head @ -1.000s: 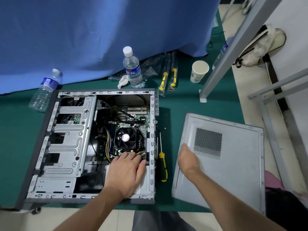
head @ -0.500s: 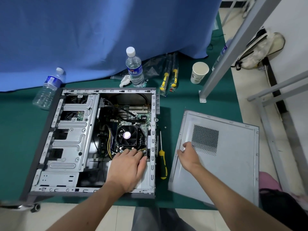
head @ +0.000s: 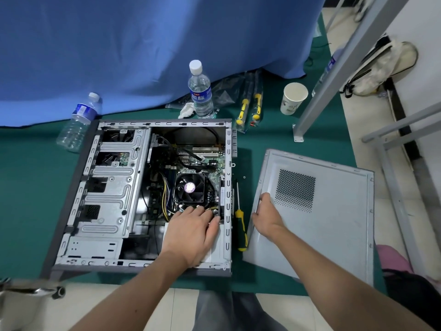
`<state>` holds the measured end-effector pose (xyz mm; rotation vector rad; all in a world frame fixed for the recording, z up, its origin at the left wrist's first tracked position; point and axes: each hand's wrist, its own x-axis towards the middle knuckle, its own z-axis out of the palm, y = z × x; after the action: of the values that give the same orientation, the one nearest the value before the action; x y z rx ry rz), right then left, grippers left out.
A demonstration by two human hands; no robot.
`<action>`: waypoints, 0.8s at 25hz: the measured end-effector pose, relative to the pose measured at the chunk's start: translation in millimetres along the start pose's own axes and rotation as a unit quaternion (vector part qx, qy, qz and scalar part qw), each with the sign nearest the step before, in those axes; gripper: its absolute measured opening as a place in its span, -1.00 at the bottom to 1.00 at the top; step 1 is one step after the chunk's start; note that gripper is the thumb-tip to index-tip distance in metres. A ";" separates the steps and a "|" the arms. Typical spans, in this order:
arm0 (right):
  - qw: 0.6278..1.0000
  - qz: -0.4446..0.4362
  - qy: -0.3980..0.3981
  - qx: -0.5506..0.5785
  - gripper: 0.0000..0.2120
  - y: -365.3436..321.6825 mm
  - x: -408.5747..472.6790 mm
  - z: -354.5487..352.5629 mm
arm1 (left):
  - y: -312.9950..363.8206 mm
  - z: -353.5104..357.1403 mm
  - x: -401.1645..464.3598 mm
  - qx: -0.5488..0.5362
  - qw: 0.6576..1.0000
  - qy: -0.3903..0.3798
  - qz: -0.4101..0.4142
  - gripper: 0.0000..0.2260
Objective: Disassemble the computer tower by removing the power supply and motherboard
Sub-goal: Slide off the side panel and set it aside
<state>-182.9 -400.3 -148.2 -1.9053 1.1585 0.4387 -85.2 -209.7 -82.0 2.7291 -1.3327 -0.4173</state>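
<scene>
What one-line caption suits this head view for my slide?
Left hand reaches into the open computer tower below the CPU fan; right hand grips the removed side panel.

**Readable markings**

Two large white characters are being shown on the blue label of the upright water bottle [head: 200, 90], with smaller print above them too blurred to be read. Faint print is being carried by the paper cup [head: 294, 98] and the tilted water bottle [head: 78, 120], none legible.
</scene>
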 end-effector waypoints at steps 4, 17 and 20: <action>0.998 -0.025 0.046 0.025 -0.60 -14.1 -13.8 -7.3 | -0.4 -0.4 0.9 -0.002 1.000 -0.008 -0.002 -0.57; 0.961 -0.150 0.227 0.045 -0.54 -108.5 -37.5 25.1 | -6.1 -10.1 -0.3 -0.123 0.992 0.005 0.043 -0.71; 0.954 -0.146 0.261 0.010 -0.55 -107.5 -35.9 30.1 | -28.1 -22.9 -6.0 -0.260 0.964 0.043 0.041 -0.74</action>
<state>-106.1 -332.7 -90.8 -2.1993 1.1649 -0.2560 -61.0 -188.8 -64.0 2.2268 -1.1139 -0.5456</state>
